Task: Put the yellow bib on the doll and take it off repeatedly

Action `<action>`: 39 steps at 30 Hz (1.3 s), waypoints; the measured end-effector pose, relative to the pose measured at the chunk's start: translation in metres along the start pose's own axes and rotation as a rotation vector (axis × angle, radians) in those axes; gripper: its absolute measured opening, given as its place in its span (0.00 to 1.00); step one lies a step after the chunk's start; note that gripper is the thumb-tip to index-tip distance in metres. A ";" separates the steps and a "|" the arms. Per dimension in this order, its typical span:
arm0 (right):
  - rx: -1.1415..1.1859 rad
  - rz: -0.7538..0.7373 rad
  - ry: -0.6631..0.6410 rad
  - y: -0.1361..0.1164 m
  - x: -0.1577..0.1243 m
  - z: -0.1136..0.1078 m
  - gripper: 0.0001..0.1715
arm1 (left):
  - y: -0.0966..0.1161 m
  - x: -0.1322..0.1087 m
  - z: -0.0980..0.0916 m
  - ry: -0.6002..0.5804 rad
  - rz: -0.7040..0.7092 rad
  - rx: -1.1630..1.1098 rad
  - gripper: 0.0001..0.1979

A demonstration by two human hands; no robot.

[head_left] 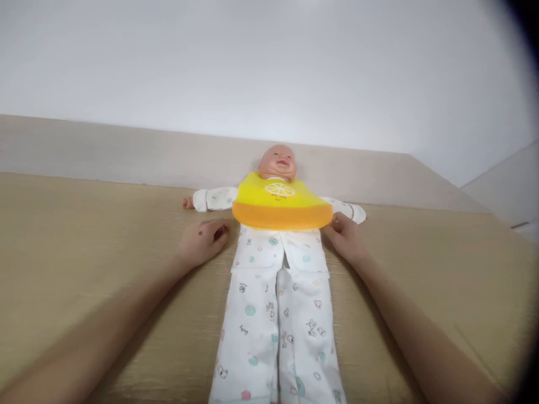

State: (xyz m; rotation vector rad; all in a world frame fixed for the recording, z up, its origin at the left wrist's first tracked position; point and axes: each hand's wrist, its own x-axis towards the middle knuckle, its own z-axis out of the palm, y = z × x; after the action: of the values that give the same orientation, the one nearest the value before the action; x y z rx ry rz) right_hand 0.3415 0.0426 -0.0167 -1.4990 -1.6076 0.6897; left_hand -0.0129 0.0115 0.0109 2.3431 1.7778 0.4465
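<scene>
A baby doll [277, 161] lies on its back on a wooden table [84, 235], head away from me and arms spread. It wears white printed pyjamas [278, 314] and a yellow silicone bib [280, 203] with an orange pocket rim. My left hand [204, 240] rests on the table just left of the doll's waist, fingers loosely curled, holding nothing. My right hand [347, 235] lies at the doll's right side, fingertips touching the lower corner of the bib beside the sleeve.
A pale wooden backboard [126, 151] runs along the far edge of the table, with a white wall [252, 62] above it. Bare tabletop stretches to the left and right of the doll.
</scene>
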 end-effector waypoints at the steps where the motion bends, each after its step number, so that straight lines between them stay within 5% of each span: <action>1: -0.004 -0.001 0.002 -0.001 0.000 0.000 0.13 | 0.000 0.000 0.000 -0.001 -0.001 0.005 0.12; 21: 0.021 0.029 -0.014 -0.005 -0.003 -0.003 0.14 | -0.002 0.001 0.002 0.021 0.017 0.016 0.11; 39: 0.016 -0.016 0.027 -0.009 -0.008 -0.008 0.05 | 0.000 0.004 0.001 0.123 -0.025 -0.162 0.11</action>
State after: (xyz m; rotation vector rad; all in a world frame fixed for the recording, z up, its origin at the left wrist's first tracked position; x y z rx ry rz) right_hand 0.3429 0.0325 -0.0072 -1.4764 -1.5883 0.6695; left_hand -0.0116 0.0157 0.0103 2.2242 1.7479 0.7162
